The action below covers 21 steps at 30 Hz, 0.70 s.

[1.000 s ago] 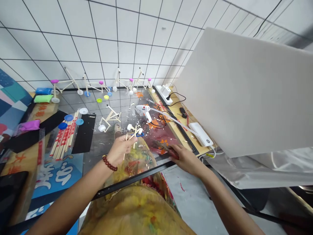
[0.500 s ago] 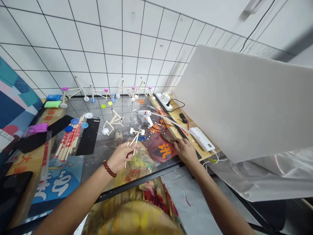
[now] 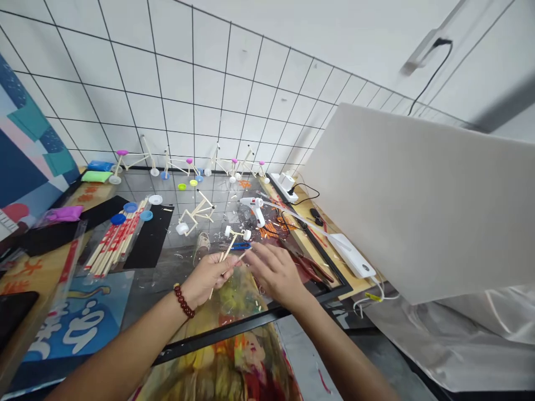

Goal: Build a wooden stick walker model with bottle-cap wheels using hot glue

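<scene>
My left hand (image 3: 212, 274), with a beaded bracelet at the wrist, pinches thin wooden sticks (image 3: 229, 247) over the glossy table. White round caps (image 3: 247, 235) sit at the far end of this stick piece. My right hand (image 3: 273, 272) is close beside it, slightly blurred, its fingers extended near a stick end; no tool shows in it. Blue snips (image 3: 241, 245) lie just beyond the hands. Red-handled pliers (image 3: 315, 269) rest on the table to the right. A white glue gun (image 3: 253, 207) lies farther back.
Several stick models with caps line the wall; one stick frame (image 3: 198, 213) stands nearer. Bundled sticks (image 3: 115, 245), blue caps and black sheets (image 3: 151, 239) are left. A power strip (image 3: 351, 255), cables and a large white board (image 3: 409, 195) are right.
My right hand has let go of the pliers at the right and moved left, beside my left hand. The pliers now lie on the table. The view has shifted slightly.
</scene>
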Each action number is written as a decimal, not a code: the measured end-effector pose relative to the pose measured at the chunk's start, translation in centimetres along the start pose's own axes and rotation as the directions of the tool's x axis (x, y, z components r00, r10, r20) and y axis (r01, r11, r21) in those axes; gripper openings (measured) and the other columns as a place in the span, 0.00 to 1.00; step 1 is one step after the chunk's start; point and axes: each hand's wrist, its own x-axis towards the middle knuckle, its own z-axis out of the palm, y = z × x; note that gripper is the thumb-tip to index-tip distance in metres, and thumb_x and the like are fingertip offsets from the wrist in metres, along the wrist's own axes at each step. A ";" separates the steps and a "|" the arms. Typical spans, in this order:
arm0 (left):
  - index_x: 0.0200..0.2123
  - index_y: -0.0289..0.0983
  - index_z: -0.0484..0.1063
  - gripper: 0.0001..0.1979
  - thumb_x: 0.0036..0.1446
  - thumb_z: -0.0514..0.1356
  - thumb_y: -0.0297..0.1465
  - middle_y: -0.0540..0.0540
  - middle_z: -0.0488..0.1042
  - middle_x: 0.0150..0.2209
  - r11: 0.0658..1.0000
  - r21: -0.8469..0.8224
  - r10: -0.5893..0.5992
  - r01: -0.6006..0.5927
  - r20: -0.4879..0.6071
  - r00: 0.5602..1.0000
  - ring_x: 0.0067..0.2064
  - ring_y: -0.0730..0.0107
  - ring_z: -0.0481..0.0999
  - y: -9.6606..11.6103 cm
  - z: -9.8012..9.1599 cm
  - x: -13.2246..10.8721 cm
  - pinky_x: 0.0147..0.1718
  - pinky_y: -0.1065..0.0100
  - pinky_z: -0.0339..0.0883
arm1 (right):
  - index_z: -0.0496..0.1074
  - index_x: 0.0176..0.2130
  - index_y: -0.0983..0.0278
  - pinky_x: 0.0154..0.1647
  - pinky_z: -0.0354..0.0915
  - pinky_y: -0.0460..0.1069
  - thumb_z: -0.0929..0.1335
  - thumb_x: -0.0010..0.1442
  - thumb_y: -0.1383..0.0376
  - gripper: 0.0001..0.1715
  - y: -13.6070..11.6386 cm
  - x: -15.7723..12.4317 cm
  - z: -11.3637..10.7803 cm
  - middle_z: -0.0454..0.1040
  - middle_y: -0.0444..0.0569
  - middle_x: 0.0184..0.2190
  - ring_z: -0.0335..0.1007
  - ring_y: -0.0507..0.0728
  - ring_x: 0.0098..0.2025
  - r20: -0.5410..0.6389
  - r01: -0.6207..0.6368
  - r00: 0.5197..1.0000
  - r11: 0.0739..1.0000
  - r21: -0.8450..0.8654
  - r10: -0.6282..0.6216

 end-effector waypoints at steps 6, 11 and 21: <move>0.29 0.31 0.73 0.33 0.37 0.69 0.57 0.58 0.56 0.17 0.996 0.056 0.081 -0.076 -0.084 0.993 0.18 0.84 0.47 0.4 -0.3 -0.1 0.18 0.73 0.36 | 0.76 0.45 0.63 0.42 0.61 0.53 0.60 0.68 0.71 0.16 1.4 4.8 0.7 0.78 0.53 0.41 0.68 0.57 0.40 -0.155 0.071 0.986 0.998 0.002 -0.069; 0.29 0.32 0.73 0.34 0.36 0.68 0.59 0.58 0.55 0.17 0.994 0.056 0.101 -0.095 -0.118 0.988 0.19 0.83 0.48 0.2 0.1 -0.2 0.19 0.73 0.37 | 0.72 0.51 0.65 0.41 0.60 0.53 0.65 0.66 0.68 0.15 1.5 4.6 0.2 0.77 0.54 0.45 0.67 0.58 0.43 -0.159 0.324 0.931 0.945 -0.051 -0.328; 0.23 0.36 0.68 0.27 0.42 0.66 0.56 0.57 0.56 0.17 0.975 0.214 0.112 -0.062 -0.233 0.966 0.20 0.81 0.49 -0.2 0.3 -0.3 0.20 0.72 0.41 | 0.73 0.41 0.63 0.41 0.56 0.53 0.64 0.62 0.76 0.12 2.7 2.7 2.7 0.78 0.48 0.34 0.66 0.56 0.39 -0.240 0.188 0.956 0.981 0.050 -0.171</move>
